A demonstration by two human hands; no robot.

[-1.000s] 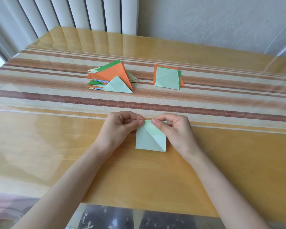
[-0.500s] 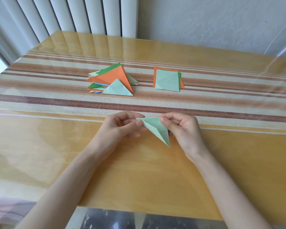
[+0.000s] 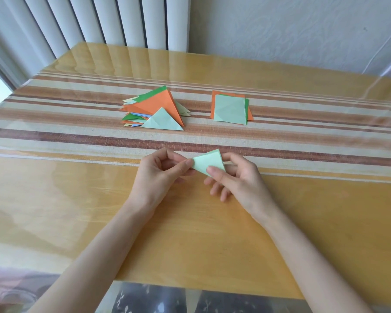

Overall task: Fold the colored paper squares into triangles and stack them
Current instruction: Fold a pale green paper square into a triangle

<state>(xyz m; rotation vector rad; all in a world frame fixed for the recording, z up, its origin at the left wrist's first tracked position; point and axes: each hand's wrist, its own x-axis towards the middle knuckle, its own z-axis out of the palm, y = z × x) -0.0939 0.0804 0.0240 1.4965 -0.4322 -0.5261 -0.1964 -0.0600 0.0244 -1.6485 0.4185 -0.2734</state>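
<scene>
Indoors, wooden table (image 3: pixel 190 233), striped runner (image 3: pixel 77 136) (triangle stack (image 3: pixel 155 105)), blinds (image 3: pixel 99 19)

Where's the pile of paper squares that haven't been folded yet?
In the head view, the stack of unfolded squares lies on the striped cloth, right of centre, apart from and right of the pile of folded triangles, beyond the right hand.

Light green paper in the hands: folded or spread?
Folded. The light green paper shows a triangle outline, pinched at its corners by the left hand and the right hand.
</scene>
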